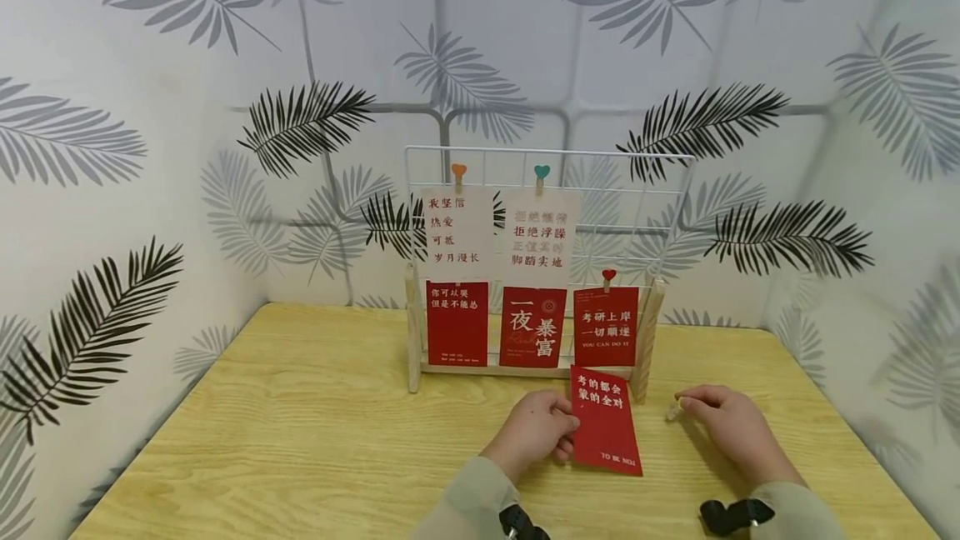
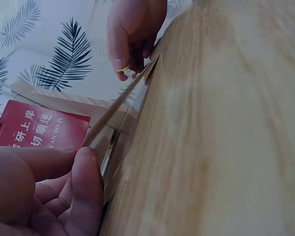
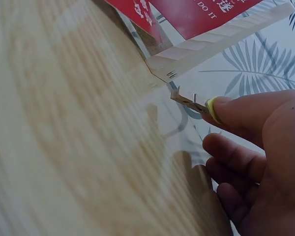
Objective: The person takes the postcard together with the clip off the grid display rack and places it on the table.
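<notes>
My left hand [image 1: 564, 433] pinches the left edge of a red card [image 1: 606, 432] with white lettering and holds it tilted just above the wooden table [image 1: 300, 440]. In the left wrist view the card [image 2: 122, 101] shows edge-on, with my left hand's fingers [image 2: 86, 189] curled on it. My right hand [image 1: 682, 407] pinches a small clip [image 1: 672, 413] to the right of the card. The clip [image 3: 189, 101] is pale wood with a yellow heart under my thumb. Both hands are in front of a white wire grid rack [image 1: 652, 190] on wooden posts.
Several cards hang on the rack: two white ones [image 1: 457, 232] above, three red ones [image 1: 606, 326] below, held by heart clips [image 1: 542, 172]. The rack's right post [image 1: 647, 348] stands just behind the held card. Leaf-patterned walls [image 1: 112, 190] close in the table on three sides.
</notes>
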{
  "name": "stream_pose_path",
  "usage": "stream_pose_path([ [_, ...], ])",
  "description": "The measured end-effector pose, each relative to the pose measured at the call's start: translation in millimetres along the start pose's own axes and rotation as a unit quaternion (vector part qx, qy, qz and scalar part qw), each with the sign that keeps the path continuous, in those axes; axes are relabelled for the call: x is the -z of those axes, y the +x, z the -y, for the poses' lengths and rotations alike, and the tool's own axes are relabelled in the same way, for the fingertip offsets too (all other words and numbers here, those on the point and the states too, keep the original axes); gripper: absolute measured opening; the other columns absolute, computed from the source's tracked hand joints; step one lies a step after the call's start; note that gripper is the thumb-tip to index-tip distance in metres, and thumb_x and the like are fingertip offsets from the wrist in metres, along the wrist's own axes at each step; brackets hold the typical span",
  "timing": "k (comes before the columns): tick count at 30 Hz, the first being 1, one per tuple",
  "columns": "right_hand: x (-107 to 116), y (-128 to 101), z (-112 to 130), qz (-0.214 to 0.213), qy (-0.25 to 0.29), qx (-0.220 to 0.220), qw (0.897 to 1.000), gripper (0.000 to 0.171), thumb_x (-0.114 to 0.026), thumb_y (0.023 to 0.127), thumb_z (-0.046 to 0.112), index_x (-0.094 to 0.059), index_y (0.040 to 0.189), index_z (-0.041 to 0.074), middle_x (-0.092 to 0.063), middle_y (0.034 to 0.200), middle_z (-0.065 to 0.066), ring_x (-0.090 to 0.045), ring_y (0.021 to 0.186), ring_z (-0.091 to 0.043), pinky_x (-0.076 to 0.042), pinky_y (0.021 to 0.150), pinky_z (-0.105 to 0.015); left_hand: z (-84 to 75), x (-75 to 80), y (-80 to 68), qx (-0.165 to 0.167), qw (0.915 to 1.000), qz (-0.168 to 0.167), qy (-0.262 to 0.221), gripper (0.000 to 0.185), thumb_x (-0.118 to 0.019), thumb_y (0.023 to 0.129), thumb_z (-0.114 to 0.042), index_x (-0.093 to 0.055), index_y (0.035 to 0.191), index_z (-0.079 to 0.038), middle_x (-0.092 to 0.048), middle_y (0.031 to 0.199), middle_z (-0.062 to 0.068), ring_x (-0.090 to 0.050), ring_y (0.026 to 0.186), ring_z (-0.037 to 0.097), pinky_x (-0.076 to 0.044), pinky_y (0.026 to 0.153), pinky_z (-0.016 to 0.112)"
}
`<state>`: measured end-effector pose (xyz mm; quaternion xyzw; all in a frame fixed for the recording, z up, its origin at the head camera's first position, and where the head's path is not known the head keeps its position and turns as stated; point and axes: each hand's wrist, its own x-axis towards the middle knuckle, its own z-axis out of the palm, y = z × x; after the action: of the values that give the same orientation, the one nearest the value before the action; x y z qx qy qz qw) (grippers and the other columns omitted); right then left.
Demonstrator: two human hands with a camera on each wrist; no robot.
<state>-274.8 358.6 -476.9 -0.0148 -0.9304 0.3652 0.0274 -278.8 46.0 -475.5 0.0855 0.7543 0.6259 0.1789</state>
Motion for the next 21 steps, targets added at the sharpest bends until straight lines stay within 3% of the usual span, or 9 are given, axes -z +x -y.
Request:
stream_pose_path([
  [10,-3.6,0.2,-2.8,-0.012,-0.004,0.018,1.000,0.039,-0.061,0.102,0.040,-0.077,0.112,0.006,-0.067,0.120,-0.018,-0.057,0.117,-0.043,-0.043,0.096,-0.059,-3.6,-1.2,-1.1,0.010,0.9998,-0.001,0.018,0.025,-0.069,0.097,-0.010,-0.066,0.120,-0.003,-0.069,0.080,0.007,-0.060,0.055,0.014,-0.051,0.049,0.025],
  [15,-6.8,3.1,-6.3,-0.019,-0.017,0.034,0.999,0.027,-0.064,0.101,0.030,-0.079,0.105,0.008,-0.068,0.115,-0.015,-0.059,0.114,-0.040,-0.044,0.096,-0.058,-5.3,-3.0,-2.1,0.019,0.9997,-0.005,0.013,0.034,-0.071,0.095,-0.009,-0.063,0.128,-0.003,-0.070,0.082,0.006,-0.058,0.053,0.014,-0.048,0.047,0.023],
  [21,-7.9,4.7,-4.9,-0.019,-0.038,0.050,0.998,0.023,-0.065,0.100,0.023,-0.079,0.104,0.005,-0.067,0.118,-0.020,-0.057,0.116,-0.045,-0.042,0.098,-0.062,-7.5,-5.4,-2.4,0.023,0.9994,-0.006,0.026,0.031,-0.069,0.096,-0.012,-0.063,0.126,-0.004,-0.070,0.078,0.007,-0.059,0.054,0.014,-0.046,0.046,0.022],
])
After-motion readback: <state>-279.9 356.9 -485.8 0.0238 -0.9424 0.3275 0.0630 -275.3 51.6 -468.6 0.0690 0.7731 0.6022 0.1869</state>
